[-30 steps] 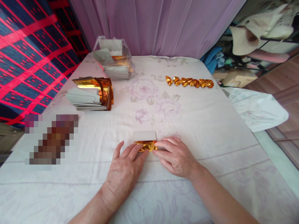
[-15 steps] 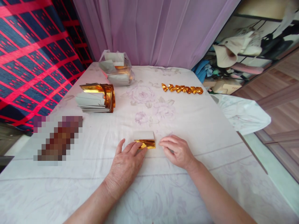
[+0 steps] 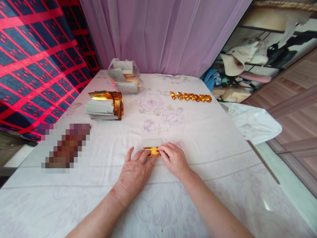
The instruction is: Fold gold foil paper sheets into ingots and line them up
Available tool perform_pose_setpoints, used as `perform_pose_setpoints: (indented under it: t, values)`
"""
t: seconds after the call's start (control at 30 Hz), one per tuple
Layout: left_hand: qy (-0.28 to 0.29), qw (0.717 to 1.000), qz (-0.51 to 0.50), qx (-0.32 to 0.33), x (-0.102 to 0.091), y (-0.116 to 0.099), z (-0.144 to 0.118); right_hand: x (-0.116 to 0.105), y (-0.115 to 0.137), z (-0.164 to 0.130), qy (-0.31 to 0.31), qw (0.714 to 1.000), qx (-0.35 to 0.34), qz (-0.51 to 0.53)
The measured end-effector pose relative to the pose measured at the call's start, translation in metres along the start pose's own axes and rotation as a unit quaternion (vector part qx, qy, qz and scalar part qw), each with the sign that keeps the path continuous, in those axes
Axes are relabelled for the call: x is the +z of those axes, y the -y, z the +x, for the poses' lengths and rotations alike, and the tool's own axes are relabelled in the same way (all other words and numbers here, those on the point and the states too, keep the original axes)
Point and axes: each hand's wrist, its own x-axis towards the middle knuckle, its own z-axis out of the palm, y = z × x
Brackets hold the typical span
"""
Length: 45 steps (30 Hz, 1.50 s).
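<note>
A sheet of gold foil paper (image 3: 152,143) lies on the table in front of me, its grey back showing at the far side and a folded gold strip along the near side. My left hand (image 3: 135,170) rests on the gold strip's left part, fingertips pressing it down, thumb and fingers spread. At the strip's right end, my right hand (image 3: 175,159) has its thumb and forefinger pinched on the paper's edge. The fingers partly hide both ends of the strip.
A stack of gold foil sheets (image 3: 101,109) lies at the left, with a clear bag of more sheets (image 3: 125,77) behind it. Folded gold pieces (image 3: 192,97) form a row at the back right. A blurred-out object (image 3: 69,145) is at far left; a white bag (image 3: 255,122) hangs beyond the right edge.
My right hand has moved left from beside the paper and now pinches its right end. My left hand stays on the paper. The view has shifted slightly.
</note>
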Motion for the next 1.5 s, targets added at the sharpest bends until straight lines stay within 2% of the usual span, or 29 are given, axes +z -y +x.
perform_pose_setpoints:
  t: [0.4,0.6,1.07,1.5]
  values:
    - [0.0,1.0,0.0,-0.006,0.0,-0.001,0.0,-0.005,0.006,0.0,0.013,0.999,0.005,-0.051]
    - [0.01,1.0,-0.012,-0.011,0.0,-0.001,-0.001,-0.005,0.006,0.0,0.024,0.999,0.01,-0.045]
    - [0.002,0.997,-0.075,0.016,-0.004,0.018,-0.005,-0.006,0.005,-0.001,0.025,0.999,0.008,-0.038]
    - [-0.001,0.997,-0.068,-0.025,-0.011,0.029,-0.009,-0.006,0.004,-0.001,0.027,0.999,0.012,-0.032]
